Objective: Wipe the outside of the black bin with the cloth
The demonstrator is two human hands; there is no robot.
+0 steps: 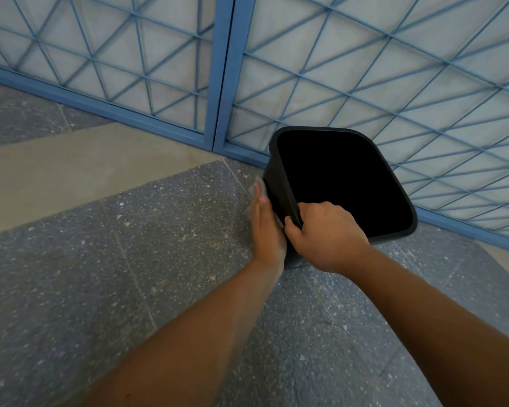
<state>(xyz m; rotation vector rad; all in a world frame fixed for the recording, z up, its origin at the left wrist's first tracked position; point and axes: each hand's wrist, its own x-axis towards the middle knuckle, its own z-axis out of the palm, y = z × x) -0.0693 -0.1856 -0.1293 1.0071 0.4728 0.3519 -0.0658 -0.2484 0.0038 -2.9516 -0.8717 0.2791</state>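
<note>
The black bin (pixel 279 183) stands on the floor beside the blue grille, its open mouth facing up toward me. My right hand (pixel 323 233) grips the bin's near rim, fingers curled over the edge. My left hand (pixel 266 227) lies flat against the bin's left outer wall with fingers straight, pressing a pale grey cloth (pixel 259 185) onto it. Only the edges of the cloth show around the fingers; the rest is hidden under the hand.
A blue metal lattice grille (pixel 218 83) with a frosted panel runs behind the bin. The floor is speckled grey terrazzo (pixel 130 259) with a beige band (pixel 71 171) crossing at the left.
</note>
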